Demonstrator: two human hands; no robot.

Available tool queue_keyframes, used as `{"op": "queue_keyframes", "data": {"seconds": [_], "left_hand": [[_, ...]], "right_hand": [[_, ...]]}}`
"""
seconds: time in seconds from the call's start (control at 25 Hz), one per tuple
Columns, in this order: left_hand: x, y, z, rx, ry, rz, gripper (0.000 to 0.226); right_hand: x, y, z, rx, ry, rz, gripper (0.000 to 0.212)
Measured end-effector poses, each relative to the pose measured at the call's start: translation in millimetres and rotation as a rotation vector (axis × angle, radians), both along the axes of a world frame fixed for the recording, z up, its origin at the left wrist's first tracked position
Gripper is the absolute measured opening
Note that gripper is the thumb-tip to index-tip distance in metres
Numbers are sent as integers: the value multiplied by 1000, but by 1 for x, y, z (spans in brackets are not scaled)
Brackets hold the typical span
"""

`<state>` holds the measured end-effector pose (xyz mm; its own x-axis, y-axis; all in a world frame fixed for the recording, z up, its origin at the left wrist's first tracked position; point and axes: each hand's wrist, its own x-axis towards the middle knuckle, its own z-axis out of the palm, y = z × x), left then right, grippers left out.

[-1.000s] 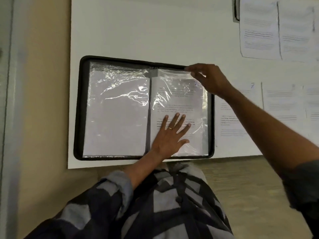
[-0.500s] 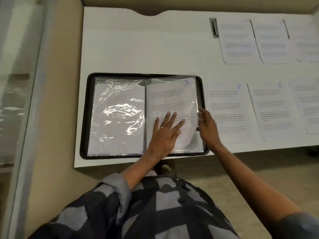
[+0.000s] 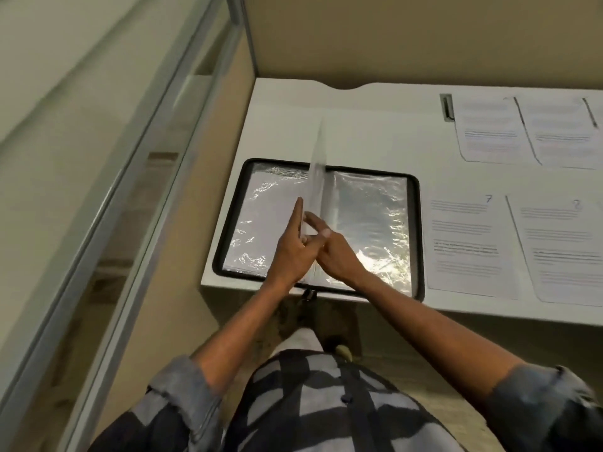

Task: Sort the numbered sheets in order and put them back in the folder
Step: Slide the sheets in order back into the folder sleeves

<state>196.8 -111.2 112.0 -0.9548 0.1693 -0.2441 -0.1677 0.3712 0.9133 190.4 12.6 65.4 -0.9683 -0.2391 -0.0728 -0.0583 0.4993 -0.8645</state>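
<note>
— The hands?
— The left hand (image 3: pixel 288 252), fingers straight, lies against the upright clear sleeve (image 3: pixel 318 177). The right hand (image 3: pixel 339 256), fingers extended, touches its other face.
— And the folder?
— The black-rimmed folder (image 3: pixel 421 223) lies open at the white table's (image 3: pixel 326 102) near edge, spine pointing away, pockets crinkled and glossy. Printed sheets (image 3: pixel 463 243) lie to its right.

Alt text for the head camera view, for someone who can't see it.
A person's left hand and right hand meet, fingers extended, either side of a clear sleeve standing on edge over the spine of an open black folder on a white desk. Printed sheets lie to its right, one marked 7.
</note>
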Motion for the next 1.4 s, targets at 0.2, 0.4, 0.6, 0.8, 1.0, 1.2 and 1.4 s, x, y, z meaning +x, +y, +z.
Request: {"op": "queue_keyframes", "data": {"seconds": [0.2,0.4,0.6,0.8,1.0,1.2,1.4], "left_hand": [[-16,-74,-12,-190,111,156,71],[-15,-125,-56,-352,225,189,58],[-23,-153,-105,-431,164,161,49],[-24,-164,-142,-546,64,5,50],[-14,-165,-162,-801,142,-141,62],[-11,-135,-156,-793,177,-270,65],[-16,-71,-137,-676,236,-366,65]], "right_hand": [[-4,-36,-19,145,50,174,63],[-7,-52,-66,433,164,348,60],[-7,-54,-103,599,111,382,61],[-5,-62,-112,644,83,376,62],[-4,-66,-114,651,59,350,65],[-6,-46,-101,652,71,222,63],[6,9,-86,674,19,-4,70]]}}
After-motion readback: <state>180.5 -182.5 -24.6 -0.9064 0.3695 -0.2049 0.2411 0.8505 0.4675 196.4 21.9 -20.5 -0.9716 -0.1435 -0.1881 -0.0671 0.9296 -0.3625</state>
